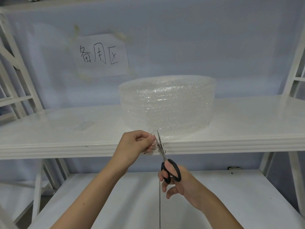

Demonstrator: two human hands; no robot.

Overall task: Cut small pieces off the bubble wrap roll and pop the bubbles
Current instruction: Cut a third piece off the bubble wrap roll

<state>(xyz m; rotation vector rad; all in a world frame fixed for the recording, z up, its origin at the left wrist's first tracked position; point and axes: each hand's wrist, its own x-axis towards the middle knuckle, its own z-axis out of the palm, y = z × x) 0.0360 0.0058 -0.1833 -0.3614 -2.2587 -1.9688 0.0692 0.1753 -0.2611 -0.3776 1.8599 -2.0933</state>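
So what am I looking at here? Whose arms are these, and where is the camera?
There is no machine: these are a person's own two arms, filmed by one wide camera worn on the head, looking forward and down. On the white shelf sits a big bubble wrap roll, and to its left lies a small clear scrap, probably cut bubble wrap. The left hand pinches the loose end of the wrap at the shelf's front edge. The right hand holds black-handled scissors, blades pointing up into the wrap beside those fingers. A handwritten paper sign is taped to the back wall.
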